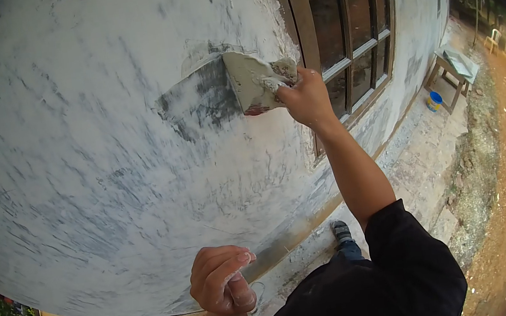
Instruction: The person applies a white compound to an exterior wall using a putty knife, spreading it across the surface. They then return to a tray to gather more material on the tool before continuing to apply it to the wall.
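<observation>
gripped by the right hand [308, 97], a putty-smeared scraper [250, 81] stands at the upper middle of the frame, its blade against the whitish wall [84, 104] at the right end of a dark grey patch [203, 99]. the right arm reaches out from a black sleeve [405, 253] at lower right, bare forearm slanting up and leftward, the hand tipped left beside the window [349, 34]. at bottom centre the left hand [222, 280] is raised and released, fingers loosely curled, whitish smudges on the fingertips, its forearm rising from the lower edge.
</observation>
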A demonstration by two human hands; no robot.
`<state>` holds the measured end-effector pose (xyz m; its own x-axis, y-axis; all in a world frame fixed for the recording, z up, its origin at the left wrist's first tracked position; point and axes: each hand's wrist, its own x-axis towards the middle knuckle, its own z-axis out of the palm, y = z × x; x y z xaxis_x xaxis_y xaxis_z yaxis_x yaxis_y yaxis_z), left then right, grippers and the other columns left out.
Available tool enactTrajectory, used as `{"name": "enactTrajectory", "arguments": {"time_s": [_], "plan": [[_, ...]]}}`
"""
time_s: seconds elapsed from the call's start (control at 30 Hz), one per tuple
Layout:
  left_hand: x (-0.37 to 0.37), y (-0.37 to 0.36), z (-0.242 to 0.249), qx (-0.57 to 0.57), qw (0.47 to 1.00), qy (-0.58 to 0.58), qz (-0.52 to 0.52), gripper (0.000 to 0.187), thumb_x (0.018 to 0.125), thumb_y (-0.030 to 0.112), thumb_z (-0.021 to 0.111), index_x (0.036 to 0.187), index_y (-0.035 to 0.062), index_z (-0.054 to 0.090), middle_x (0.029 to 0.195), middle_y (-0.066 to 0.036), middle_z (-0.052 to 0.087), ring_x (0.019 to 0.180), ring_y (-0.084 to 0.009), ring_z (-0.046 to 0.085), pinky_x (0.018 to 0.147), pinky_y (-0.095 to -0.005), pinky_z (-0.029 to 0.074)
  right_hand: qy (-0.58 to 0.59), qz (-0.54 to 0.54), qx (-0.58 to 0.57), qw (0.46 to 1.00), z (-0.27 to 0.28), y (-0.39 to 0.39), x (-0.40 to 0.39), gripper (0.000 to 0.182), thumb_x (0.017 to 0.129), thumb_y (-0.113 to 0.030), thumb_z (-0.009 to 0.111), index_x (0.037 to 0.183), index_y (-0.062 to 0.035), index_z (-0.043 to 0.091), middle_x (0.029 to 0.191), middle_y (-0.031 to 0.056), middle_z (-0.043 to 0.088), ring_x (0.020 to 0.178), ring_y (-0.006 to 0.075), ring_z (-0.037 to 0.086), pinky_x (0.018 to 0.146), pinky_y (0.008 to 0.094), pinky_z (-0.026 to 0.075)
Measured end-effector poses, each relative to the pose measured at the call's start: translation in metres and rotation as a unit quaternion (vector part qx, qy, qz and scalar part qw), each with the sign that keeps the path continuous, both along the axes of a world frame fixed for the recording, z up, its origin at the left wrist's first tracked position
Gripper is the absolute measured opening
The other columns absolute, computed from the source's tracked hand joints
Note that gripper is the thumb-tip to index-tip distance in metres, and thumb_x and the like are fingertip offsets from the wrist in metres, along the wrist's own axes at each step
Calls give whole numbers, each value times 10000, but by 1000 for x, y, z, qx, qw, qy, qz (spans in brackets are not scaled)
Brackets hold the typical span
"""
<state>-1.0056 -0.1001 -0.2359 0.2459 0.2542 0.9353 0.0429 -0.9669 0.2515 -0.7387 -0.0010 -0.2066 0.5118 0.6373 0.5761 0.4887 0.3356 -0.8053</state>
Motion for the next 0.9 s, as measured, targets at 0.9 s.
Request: {"name": "enactTrajectory", "arguments": {"time_s": [0.9], "plan": [[0, -33, 7, 2, 997, -36, 72, 140, 857, 93, 445, 858, 18, 563, 619, -79, 608, 555, -203, 598, 498, -285, 430, -169, 79, 139, 973, 6, -24, -137, 226, 632, 7, 628, 835, 42, 536, 813, 194, 515, 793, 359, 519, 700, 421, 443]]}}
